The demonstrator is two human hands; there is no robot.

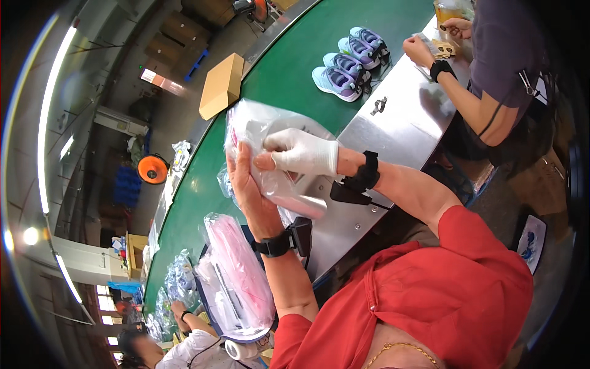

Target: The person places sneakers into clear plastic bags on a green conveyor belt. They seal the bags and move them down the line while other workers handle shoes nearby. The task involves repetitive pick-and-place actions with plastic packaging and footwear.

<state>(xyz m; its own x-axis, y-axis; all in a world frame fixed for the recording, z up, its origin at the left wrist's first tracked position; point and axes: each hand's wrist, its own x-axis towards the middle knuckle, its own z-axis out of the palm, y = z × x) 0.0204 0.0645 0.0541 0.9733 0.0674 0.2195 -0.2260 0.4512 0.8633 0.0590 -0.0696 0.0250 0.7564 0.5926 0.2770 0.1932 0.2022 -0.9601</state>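
Observation:
A clear plastic bag [286, 195] is held up between my two hands over the near edge of the work surface. My left hand [247, 181], bare, grips the bag's left side with its fingers pointing up. My right hand [302, 152], in a white glove that leaves the thumb tip bare, pinches the plastic near the bag's middle. Whatever the bag may contain is hard to make out through the glare. Below my left forearm, a dark-rimmed bin [212, 307] holds a stack of clear and pink plastic bags [236, 264].
A green conveyor belt [200, 178] curves past, with a steel ledge [393, 132] on my side. Several light-blue and purple sneakers [347, 67] stand on the belt. A cardboard box [221, 86] sits at its far edge. Co-workers [507, 61] work on both sides; bagged items [178, 277] lie lower left.

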